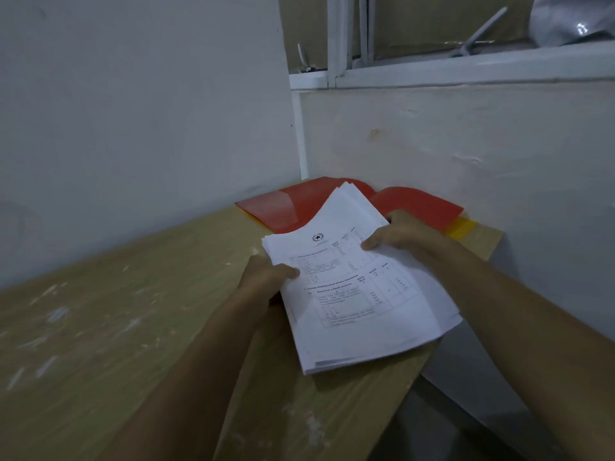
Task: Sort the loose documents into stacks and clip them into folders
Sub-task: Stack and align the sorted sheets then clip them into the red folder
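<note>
Thick stack of white printed paper documents [356,287] over pale wooden table [116,327], pinched by left hand [263,281] and right hand [396,232] at opposite edges; glossy red plastic folders [283,207] behind.

Both forearms reach forward; left hand [263,277] and right hand [396,232] pinch with thumbs on top (fingers apparently curled beneath).

papers [359,287] on table [133,327] | folders [283,207] behind, against wall [466,144]
</note>
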